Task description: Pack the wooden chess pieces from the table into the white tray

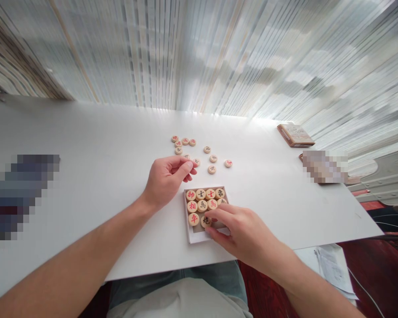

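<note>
A shallow white box [204, 237] holds rows of round wooden Chinese chess pieces with red and black characters. My right hand [240, 225] reaches into its front row, thumb and fingers closed around a black-marked Chinese chess piece [205, 221]. Left of that piece sits a red-marked one [193, 219]. Beyond the box, my left hand [169, 179] hovers with thumb and fingers pinched together; whether a piece is between them is hidden. Right at its fingertips shows a loose Chinese chess piece [196, 162], partly covered. Several more loose pieces [212, 169] lie scattered farther back.
The white table [119, 145] runs back to a striped curtain [159, 53]. At the right stand a small flat box [296, 135] and a blurred-out object [325, 168]. Another blurred-out dark item [20, 194] lies at the left. Papers [331, 265] sit below the table's right front edge.
</note>
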Demonstrator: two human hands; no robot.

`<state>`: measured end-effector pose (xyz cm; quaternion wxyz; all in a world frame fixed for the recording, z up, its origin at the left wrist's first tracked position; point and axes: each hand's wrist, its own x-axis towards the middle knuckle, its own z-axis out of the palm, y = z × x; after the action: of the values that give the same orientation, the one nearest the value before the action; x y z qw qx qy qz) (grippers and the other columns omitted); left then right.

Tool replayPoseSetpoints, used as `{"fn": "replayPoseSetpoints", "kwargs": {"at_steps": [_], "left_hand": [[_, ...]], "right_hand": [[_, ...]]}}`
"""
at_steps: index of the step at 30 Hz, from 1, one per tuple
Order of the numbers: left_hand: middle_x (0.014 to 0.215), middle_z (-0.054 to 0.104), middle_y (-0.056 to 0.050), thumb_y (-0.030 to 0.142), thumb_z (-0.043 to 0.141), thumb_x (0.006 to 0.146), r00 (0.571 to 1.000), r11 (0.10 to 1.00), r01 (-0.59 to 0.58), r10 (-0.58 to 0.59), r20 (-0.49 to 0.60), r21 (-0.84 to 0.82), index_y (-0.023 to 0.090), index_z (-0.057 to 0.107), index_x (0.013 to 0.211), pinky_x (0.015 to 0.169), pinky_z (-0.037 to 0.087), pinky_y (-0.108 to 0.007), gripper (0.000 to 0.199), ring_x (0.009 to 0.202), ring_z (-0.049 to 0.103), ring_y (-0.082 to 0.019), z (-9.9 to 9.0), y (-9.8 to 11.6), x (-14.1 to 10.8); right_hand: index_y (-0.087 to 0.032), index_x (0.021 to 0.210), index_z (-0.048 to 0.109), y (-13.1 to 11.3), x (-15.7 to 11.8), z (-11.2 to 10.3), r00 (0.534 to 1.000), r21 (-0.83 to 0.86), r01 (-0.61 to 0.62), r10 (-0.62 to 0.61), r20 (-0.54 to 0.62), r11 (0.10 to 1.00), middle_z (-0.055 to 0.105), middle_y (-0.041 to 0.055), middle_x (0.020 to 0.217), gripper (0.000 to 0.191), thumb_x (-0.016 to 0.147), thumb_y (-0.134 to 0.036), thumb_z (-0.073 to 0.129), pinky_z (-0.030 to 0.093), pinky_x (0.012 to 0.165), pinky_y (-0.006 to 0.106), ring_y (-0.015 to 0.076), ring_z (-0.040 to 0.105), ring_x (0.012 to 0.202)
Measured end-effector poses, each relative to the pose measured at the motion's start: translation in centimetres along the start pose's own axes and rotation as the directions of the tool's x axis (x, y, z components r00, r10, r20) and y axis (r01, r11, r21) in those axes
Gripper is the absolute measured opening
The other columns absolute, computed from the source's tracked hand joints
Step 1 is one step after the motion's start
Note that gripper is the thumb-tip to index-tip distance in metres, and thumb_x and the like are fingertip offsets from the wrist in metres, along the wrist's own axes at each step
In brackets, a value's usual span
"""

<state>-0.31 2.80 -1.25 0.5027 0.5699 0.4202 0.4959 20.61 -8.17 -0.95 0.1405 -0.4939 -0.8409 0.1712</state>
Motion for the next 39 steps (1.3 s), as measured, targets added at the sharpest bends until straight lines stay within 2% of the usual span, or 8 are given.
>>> {"fn": "replayPoseSetpoints", "kwargs": {"at_steps": [5, 10, 20, 25, 30, 33, 36, 39], "left_hand": [[0.076, 0.080, -0.006, 0.031, 0.074, 0.090, 1.000, 1.000, -0.003, 0.003, 0.008, 0.016, 0.016, 0.085, 0.082, 0.064, 0.062, -0.030, 0.020, 0.065, 0.071, -0.017, 0.0, 0.2, -0.1], [0.075, 0.080, -0.006, 0.030, 0.074, 0.090, 1.000, 1.000, 0.002, -0.002, 0.006, 0.013, 0.016, 0.084, 0.081, 0.063, 0.061, -0.029, 0.019, 0.065, 0.071, -0.017, 0.0, 0.2, -0.1], [0.075, 0.080, -0.006, 0.030, 0.074, 0.090, 1.000, 1.000, 0.006, -0.006, 0.007, 0.016, 0.016, 0.084, 0.082, 0.063, 0.061, -0.028, 0.020, 0.065, 0.071, -0.016, 0.1, 0.2, -0.1], [0.076, 0.080, -0.006, 0.029, 0.074, 0.090, 1.000, 1.000, 0.012, -0.012, -0.001, 0.009, 0.016, 0.085, 0.082, 0.064, 0.060, -0.028, 0.019, 0.065, 0.070, -0.016, 0.0, 0.3, -0.1], [0.078, 0.080, -0.006, 0.032, 0.074, 0.091, 1.000, 1.000, 0.020, -0.020, -0.005, 0.008, 0.016, 0.084, 0.083, 0.065, 0.059, -0.030, 0.021, 0.065, 0.069, -0.017, -0.3, 0.0, 0.1], [0.080, 0.081, -0.008, 0.034, 0.075, 0.092, 0.999, 1.000, 0.018, -0.018, -0.030, 0.002, 0.015, 0.084, 0.086, 0.068, 0.060, -0.031, 0.022, 0.067, 0.070, -0.017, -0.9, 0.1, 0.5], [0.077, 0.079, -0.006, 0.034, 0.075, 0.091, 0.995, 1.000, 0.006, -0.004, -0.102, 0.019, 0.014, 0.084, 0.087, 0.069, 0.060, -0.031, 0.023, 0.066, 0.069, -0.017, -1.8, 0.2, 1.3], [0.079, 0.079, -0.006, 0.035, 0.076, 0.090, 0.982, 0.999, -0.006, 0.014, -0.187, 0.040, 0.015, 0.084, 0.087, 0.068, 0.059, -0.029, 0.022, 0.065, 0.068, -0.016, -3.0, 0.2, 2.1]], "right_hand": [[-0.022, 0.103, 0.080, 0.3, 0.0, 0.3, 0.999, 0.026, 0.016, -0.015, -0.038, 1.000, 0.078, 0.0032, 0.088, 0.010, 0.099, -0.017, 0.072, 0.050, 0.063, 0.028, 0.0183, 0.073, 0.068], [-0.020, 0.100, 0.080, 0.4, 0.2, 0.6, 0.997, 0.013, 0.044, -0.043, -0.068, 0.999, 0.079, 0.0050, 0.090, 0.011, 0.100, -0.016, 0.070, 0.050, 0.063, 0.029, 0.0196, 0.074, 0.070], [-0.019, 0.095, 0.080, 0.2, 0.2, 0.6, 0.995, -0.006, 0.058, -0.059, -0.078, 0.998, 0.076, 0.0039, 0.085, 0.014, 0.101, -0.015, 0.068, 0.047, 0.061, 0.029, 0.0185, 0.071, 0.066], [-0.019, 0.098, 0.079, 0.3, -0.1, 0.2, 0.993, 0.024, 0.066, -0.063, -0.096, 0.998, 0.076, 0.0049, 0.086, 0.014, 0.103, -0.018, 0.066, 0.048, 0.061, 0.029, 0.0186, 0.071, 0.067], [-0.020, 0.102, 0.080, 0.8, 0.4, -2.7, 0.977, 0.107, 0.093, -0.070, -0.203, 0.990, 0.079, 0.0039, 0.087, 0.010, 0.104, -0.023, 0.070, 0.047, 0.056, 0.025, 0.0120, 0.062, 0.058], [-0.020, 0.089, 0.080, 2.3, 2.4, -5.5, 0.952, 0.134, 0.116, -0.072, -0.298, 0.984, 0.078, 0.0019, 0.078, 0.015, 0.102, -0.026, 0.075, 0.043, 0.052, 0.025, 0.0106, 0.058, 0.054], [-0.019, 0.078, 0.080, 4.9, 6.1, -7.9, 0.900, 0.165, 0.008, 0.065, -0.432, 0.986, 0.067, -0.0007, 0.058, 0.025, 0.097, -0.035, 0.077, 0.039, 0.051, 0.028, 0.0115, 0.052, 0.049], [-0.016, 0.077, 0.081, 7.6, 10.4, -9.4, 0.850, 0.241, -0.096, 0.205, -0.484, 0.966, 0.066, 0.0010, 0.057, 0.025, 0.093, -0.034, 0.075, 0.038, 0.052, 0.030, 0.0129, 0.053, 0.052]]}}
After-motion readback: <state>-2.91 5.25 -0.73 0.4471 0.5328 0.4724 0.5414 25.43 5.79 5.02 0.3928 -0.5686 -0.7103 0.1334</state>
